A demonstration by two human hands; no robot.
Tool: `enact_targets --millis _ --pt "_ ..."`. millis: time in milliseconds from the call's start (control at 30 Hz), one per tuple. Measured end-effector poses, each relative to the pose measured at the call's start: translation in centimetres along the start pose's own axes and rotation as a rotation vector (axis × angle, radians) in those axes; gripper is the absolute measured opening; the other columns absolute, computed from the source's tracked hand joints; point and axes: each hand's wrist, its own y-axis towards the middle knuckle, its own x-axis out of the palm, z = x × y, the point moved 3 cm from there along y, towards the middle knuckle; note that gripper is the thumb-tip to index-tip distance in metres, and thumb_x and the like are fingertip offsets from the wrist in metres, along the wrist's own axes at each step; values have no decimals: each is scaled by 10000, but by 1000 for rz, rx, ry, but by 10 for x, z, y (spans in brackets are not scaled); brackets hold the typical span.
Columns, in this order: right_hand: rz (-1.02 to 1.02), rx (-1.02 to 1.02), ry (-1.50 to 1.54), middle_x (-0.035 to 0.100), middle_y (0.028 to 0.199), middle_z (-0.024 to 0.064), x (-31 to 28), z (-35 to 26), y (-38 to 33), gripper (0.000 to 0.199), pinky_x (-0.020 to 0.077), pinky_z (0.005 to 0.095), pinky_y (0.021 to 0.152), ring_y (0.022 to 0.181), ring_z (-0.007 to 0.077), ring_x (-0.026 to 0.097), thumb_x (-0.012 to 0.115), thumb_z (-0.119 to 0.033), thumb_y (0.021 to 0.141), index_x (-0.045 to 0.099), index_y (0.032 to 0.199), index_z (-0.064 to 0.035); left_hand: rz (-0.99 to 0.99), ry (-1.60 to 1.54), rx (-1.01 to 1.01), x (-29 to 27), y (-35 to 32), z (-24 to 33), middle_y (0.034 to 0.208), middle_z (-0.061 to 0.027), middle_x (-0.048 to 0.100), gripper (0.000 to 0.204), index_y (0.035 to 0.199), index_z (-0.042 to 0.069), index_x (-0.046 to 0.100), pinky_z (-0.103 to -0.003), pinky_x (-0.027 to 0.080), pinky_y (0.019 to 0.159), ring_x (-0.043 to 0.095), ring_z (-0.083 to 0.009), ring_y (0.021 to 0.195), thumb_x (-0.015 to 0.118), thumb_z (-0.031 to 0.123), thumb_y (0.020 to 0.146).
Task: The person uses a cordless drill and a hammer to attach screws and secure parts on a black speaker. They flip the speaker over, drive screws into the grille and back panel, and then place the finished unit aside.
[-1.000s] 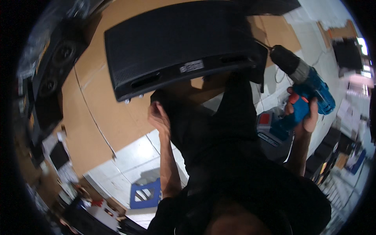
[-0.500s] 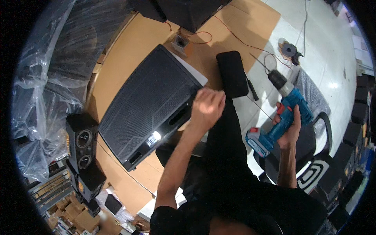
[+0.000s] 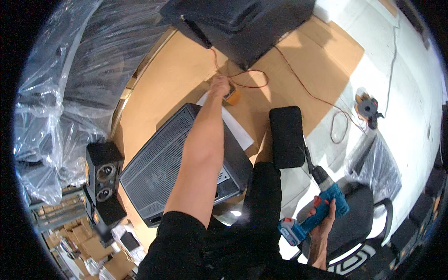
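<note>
My left arm stretches across a black loudspeaker (image 3: 156, 175) with a mesh grille, which lies on brown cardboard. At its far end my left hand (image 3: 219, 86) is over a small orange-sided box (image 3: 233, 96); its fingers are hidden at the box, so what they hold does not show. On the right, my right hand (image 3: 323, 228) is wrapped round the handle of a blue cordless drill (image 3: 337, 199). The drill's chuck points away from me, toward a black zippered case (image 3: 286, 137). The long bit runs beside the case's right edge.
A large black cabinet (image 3: 242, 30) stands at the far side, with a thin red cable (image 3: 301, 80) trailing from it. Clear plastic sheeting (image 3: 51, 112) and small two-driver speakers (image 3: 105, 170) are at left. To the right are a black chair (image 3: 357, 219), bubble wrap (image 3: 379, 163) and a black reel-like object (image 3: 367, 108).
My left hand has moved from the speaker's near right corner out to the small box. The drill has come lower and nearer to me in my right hand. The view has shifted.
</note>
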Motion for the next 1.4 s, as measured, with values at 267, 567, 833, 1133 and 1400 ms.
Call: enact_targets --millis 267,567,833,1133,1400 --pt "174 -108 -67 598 915 56 -5 -8 19 416 396 285 523 585 145 464 510 -514 941 519 1055 -114 123 -352 -331 41 20 28 1145 -80 667 282 1100 129 700 -388 475 945 616 -231 1108 476 194 941" --pt "110 -78 -167 600 952 65 -20 -6 39 411 387 270 524 610 143 440 486 -493 961 492 1099 -106 120 -128 -215 17 -12 13 1029 -58 692 251 1038 92 715 -380 476 854 637 -224 1031 495 137 926" --pt "192 -44 -173 635 1004 96 -1 -19 18 398 444 216 487 604 123 498 477 -465 977 521 1142 -105 253 -469 -394 95 26 -36 992 -178 691 267 984 44 720 -408 521 805 654 -293 1008 480 136 917" --pt "68 -58 -157 632 952 56 -13 -12 19 398 417 261 529 586 144 482 491 -513 954 529 1073 -135 222 -348 -253 27 20 0 975 -181 690 243 943 31 709 -417 540 840 656 -299 1018 505 159 911" --pt "-93 -75 -146 643 1029 104 -6 -6 4 516 434 275 512 571 149 502 491 -533 945 529 1159 -66 392 -434 -177 -59 -60 0 896 -202 693 140 893 -12 691 -396 561 748 693 -295 870 607 85 838"
